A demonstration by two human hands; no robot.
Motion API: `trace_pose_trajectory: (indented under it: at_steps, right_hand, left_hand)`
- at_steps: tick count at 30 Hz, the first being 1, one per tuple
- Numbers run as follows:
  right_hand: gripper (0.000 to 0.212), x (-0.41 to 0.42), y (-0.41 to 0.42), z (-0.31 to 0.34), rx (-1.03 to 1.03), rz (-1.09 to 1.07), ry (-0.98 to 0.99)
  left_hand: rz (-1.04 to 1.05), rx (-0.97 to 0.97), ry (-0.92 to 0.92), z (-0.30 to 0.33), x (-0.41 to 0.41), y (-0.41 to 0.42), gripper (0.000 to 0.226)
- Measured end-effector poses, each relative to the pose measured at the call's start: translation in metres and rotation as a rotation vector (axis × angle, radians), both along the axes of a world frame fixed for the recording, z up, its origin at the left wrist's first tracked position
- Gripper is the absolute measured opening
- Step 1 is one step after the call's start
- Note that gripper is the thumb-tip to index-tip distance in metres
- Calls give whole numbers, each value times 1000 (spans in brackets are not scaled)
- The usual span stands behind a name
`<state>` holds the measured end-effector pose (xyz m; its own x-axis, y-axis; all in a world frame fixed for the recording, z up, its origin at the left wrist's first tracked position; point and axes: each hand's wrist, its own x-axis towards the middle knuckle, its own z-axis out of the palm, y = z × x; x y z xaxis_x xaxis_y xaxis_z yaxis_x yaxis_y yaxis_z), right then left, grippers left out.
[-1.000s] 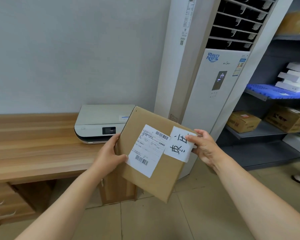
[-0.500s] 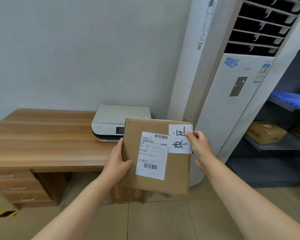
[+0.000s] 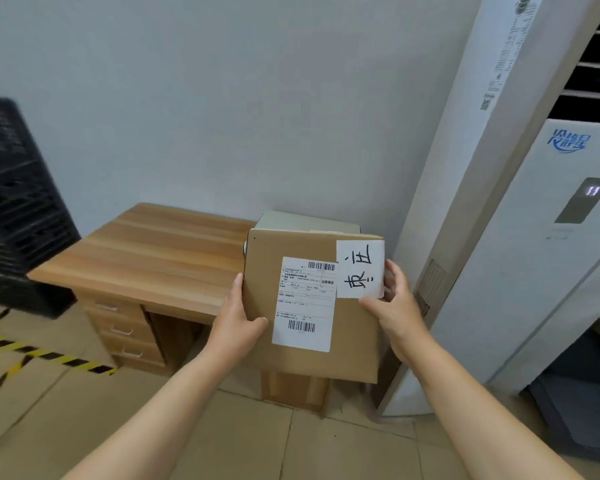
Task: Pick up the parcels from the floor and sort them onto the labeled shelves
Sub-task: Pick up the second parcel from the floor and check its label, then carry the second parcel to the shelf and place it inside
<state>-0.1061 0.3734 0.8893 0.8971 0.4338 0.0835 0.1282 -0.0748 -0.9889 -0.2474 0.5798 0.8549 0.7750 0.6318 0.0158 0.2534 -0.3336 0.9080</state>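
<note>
Both hands hold a flat cardboard parcel point(image 3: 312, 306) up in the air, in front of the wooden desk point(image 3: 153, 254) and clear of the tiled floor point(image 3: 222, 438); the left hand point(image 3: 238, 323) clamps the parcel's left edge, thumb pressed onto the front face and fingers hidden behind; the right hand point(image 3: 397, 306) grips the right edge, thumb lying across the lower corner of a white handwritten slip point(image 3: 360, 270), fingers curled round the side. A printed shipping label point(image 3: 305, 303) with two barcodes sits on the parcel's face, just left of the slip and touching it; the slip carries dark handwritten characters, turned sideways. Behind the parcel's top edge a grey printer point(image 3: 309, 221) shows on the desk, mostly covered. A tall white floor-standing air conditioner point(image 3: 551, 237) stands to the right, its display panel lit; a black plastic crate point(image 3: 18, 209), blurred, fills the left edge; yellow-and-black hazard tape point(image 3: 45, 355) runs along the floor beneath it.
</note>
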Motion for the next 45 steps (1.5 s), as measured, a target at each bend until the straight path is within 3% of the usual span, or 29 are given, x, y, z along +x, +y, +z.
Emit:
trace_pose_trajectory:
  at_steps: [7, 17, 33, 45]
  right_hand:
    - [77, -17, 57, -17, 30, 130, 27]
    - [40, -56, 165, -15, -13, 224, 44]
    - [44, -141, 421, 2, -33, 412, -18]
    - [51, -221, 567, 0, -49, 669, -20]
  left_hand:
    - [188, 19, 30, -6, -45, 27, 89]
    - [379, -12, -7, -5, -103, 104, 90]
    - [590, -28, -60, 8, -199, 329, 92]
    - [798, -47, -112, 6, -299, 419, 94]
